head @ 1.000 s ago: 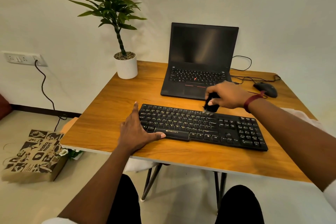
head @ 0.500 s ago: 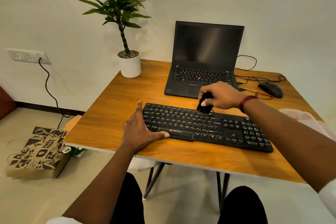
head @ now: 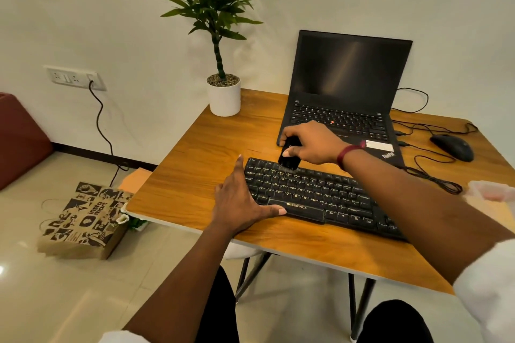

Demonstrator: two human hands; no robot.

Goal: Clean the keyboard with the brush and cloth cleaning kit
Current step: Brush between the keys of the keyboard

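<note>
A black keyboard (head: 312,195) lies on the wooden table (head: 195,175) near its front edge. My right hand (head: 312,145) grips a black brush (head: 289,160) whose bristles touch the top key row at the keyboard's far left. My left hand (head: 239,203) lies flat on the table against the keyboard's left end, fingers spread, thumb along the front edge by the space bar. A pale cloth (head: 493,189) shows at the right edge of the view, partly cut off.
An open black laptop (head: 348,92) stands behind the keyboard. A black mouse (head: 452,147) and its cables lie at the right. A potted plant (head: 224,95) occupies the far left corner. A paper bag (head: 83,220) sits on the floor at the left.
My right hand has swept the brush leftward along the keyboard's top rows, from around the middle to the left end. My left hand has stayed at the keyboard's left end. The view has turned left.
</note>
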